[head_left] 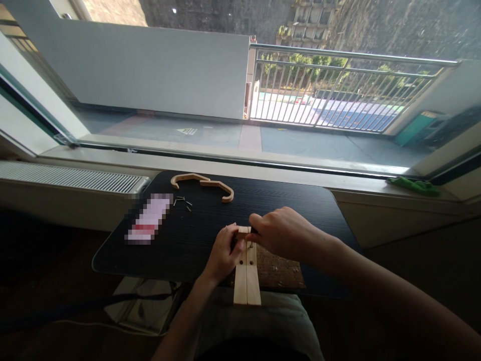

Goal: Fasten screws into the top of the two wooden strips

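Head view, left hand (pixel 223 253): thumb and fingers clamp the two straight pale-wood strips (pixel 243 278), low centre of the frame, apparently to steady them!
Right hand (pixel 276 228): and here's a curled fist, closed on a dark, mostly hidden object (pixel 254 231) over the strips' upper end.
Brown pitted board (pixel 280 265): lies beneath, likely shielding the black tabletop (pixel 285 193).
Strips: side by side, fine seam between, dark round holes showing, near ends jutting past the table edge.
Loose silver screws (pixel 181 198): left of centre, presumably kept handy, just below two curved pale-wood hooks (pixel 211 183).

Wide window (pixel 210 108), sunlit metal railing (pixel 349 53) outside, 1 black table (pixel 285 195), white radiator (pixel 75 176), dim floor (pixel 71 341)
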Demonstrator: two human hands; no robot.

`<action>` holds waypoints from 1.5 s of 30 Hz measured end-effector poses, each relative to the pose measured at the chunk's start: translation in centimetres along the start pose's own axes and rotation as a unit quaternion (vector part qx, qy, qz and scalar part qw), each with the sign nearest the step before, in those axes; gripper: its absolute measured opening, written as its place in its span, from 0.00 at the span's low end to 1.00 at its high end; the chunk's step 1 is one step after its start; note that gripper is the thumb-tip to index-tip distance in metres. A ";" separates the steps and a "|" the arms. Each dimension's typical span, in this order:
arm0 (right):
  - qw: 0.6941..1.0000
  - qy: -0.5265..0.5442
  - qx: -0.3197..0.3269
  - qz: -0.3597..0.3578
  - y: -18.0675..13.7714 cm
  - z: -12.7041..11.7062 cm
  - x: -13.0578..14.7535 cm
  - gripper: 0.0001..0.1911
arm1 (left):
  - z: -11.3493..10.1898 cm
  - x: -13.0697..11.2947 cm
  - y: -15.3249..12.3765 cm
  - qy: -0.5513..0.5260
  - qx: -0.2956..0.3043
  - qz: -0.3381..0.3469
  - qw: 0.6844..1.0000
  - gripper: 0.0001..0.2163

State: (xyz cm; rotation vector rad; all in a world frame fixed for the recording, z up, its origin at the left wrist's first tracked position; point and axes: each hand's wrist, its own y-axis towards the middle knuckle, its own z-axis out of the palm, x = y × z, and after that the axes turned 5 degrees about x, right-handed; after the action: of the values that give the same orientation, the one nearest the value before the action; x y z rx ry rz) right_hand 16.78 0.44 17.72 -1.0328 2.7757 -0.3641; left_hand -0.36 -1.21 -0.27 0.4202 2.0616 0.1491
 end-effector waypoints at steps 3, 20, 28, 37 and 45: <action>1.000 -0.002 -0.004 0.001 0.0 0.1 0.0 0.15 | -0.2 -0.4 0.1 -0.008 0.005 -0.008 1.000 0.11; 1.000 0.008 0.008 0.021 0.1 -0.6 0.1 0.23 | -0.4 -1.6 0.3 -0.025 0.011 -0.032 0.999 0.07; 1.000 0.014 -0.014 0.010 0.3 -0.5 0.4 0.15 | -0.4 -1.7 0.4 -0.018 0.004 -0.025 1.000 0.06; 0.998 0.051 -0.020 -0.040 0.1 0.2 0.6 0.05 | -0.4 -1.6 0.4 -0.012 0.002 -0.028 1.000 0.05; 0.994 0.093 -0.004 -0.063 -0.4 -0.3 0.1 0.05 | -0.4 -1.6 0.4 -0.014 -0.003 -0.016 1.000 0.06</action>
State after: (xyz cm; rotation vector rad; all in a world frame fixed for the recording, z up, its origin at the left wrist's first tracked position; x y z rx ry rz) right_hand 16.91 0.17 18.09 -1.2402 2.8815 -0.4903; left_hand 0.15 -1.35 1.34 0.3829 2.0389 0.1293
